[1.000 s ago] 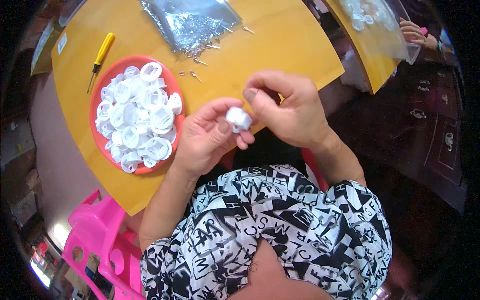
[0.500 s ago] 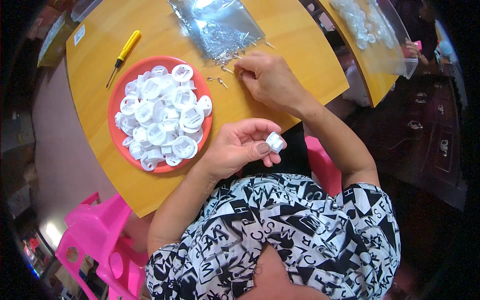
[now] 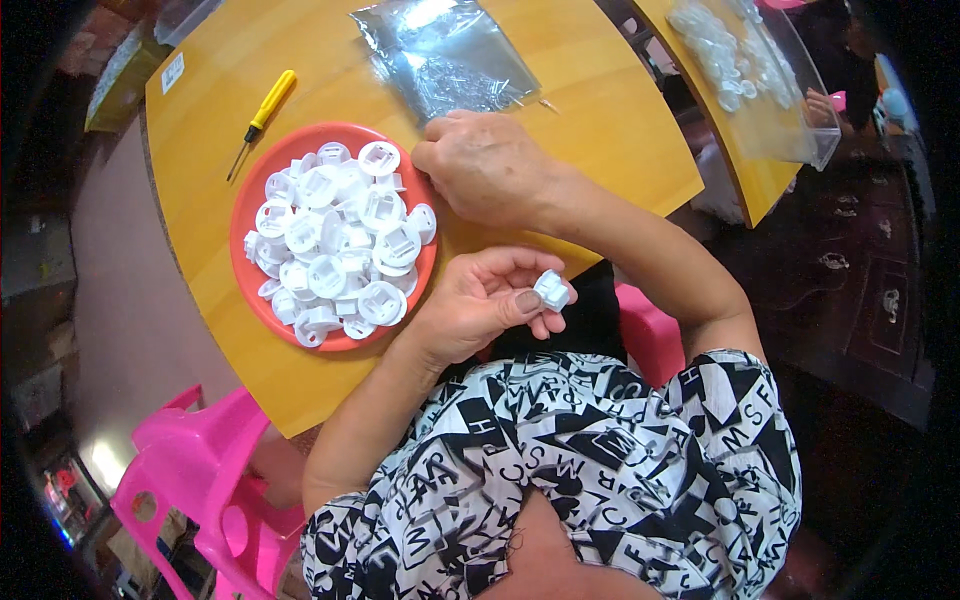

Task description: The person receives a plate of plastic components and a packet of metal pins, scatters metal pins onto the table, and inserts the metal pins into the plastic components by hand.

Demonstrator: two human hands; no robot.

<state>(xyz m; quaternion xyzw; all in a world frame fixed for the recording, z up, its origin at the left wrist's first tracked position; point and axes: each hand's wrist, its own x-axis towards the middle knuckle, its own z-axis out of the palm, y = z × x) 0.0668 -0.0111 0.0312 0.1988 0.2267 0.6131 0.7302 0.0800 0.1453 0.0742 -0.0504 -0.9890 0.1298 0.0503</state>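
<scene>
A small white plastic piece (image 3: 552,290) is pinched between the thumb and fingers of my left hand (image 3: 475,300), just above the near edge of the table. My right hand (image 3: 490,165) is curled down at the tabletop, between the orange-red plate (image 3: 242,235) and a clear plastic bag (image 3: 440,55). Its fingertips are hidden under the hand, and whatever they grip cannot be made out. On the plate lies a heap of round white plastic pieces (image 3: 327,275) with slotted middles. Thin, small metal-legged parts (image 3: 490,98) lie in and at the bag.
A yellow-handled screwdriver (image 3: 270,98) rests left of the plate. One loose small part (image 3: 548,104) lies right of the bag. A second table (image 3: 765,185) at the far right bears a clear tray of translucent pieces (image 3: 735,60). A pink chair (image 3: 200,455) stands at the lower left.
My right hand has moved left toward the plate and now covers the loose small parts that lay there. The left hand keeps hold of the white piece, almost unmoved.
</scene>
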